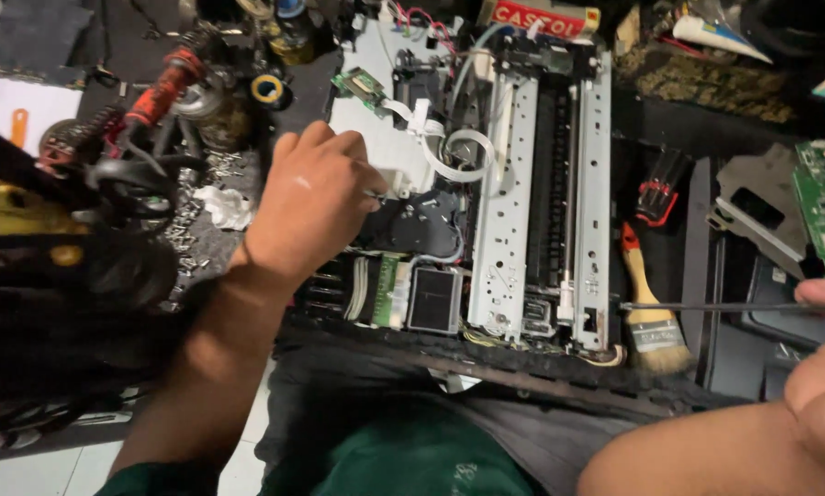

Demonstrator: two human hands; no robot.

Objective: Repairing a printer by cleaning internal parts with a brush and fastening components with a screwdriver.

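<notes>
Right hand (821, 354) pinches a thin screwdriver (706, 307) lying crosswise, tip toward the opened printer (513, 184) on the tabletop; left hand (307, 202) (closer in) rests curled on the printer's innards.

The right hand (821, 367) is cut off by the frame edge, hiding the screwdriver (715, 307) handle.

Paintbrush (653, 312) right of the opened printer chassis (522, 184), screws (187, 220) to its left.
</notes>
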